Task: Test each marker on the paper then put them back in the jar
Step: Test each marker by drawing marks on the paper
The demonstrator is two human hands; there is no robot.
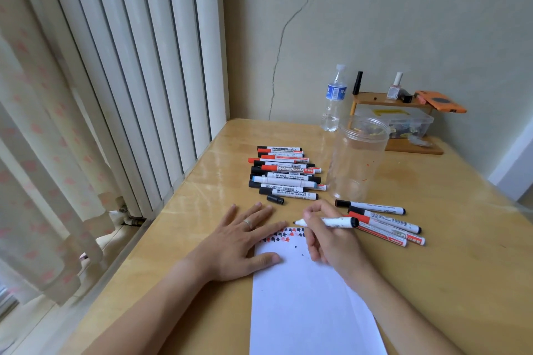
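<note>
White paper (305, 297), four markers (383, 222) beside.

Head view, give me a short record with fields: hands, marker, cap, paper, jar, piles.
left hand: flat, pressing the paper's left edge
right hand: grips an uncapped marker, tip over the paper's top
loose cap: on the table, before the big pile
paper: red and black test marks along top edge
jar: upright, open, no markers inside
big pile: left of jar
small pile: right of the paper
</note>
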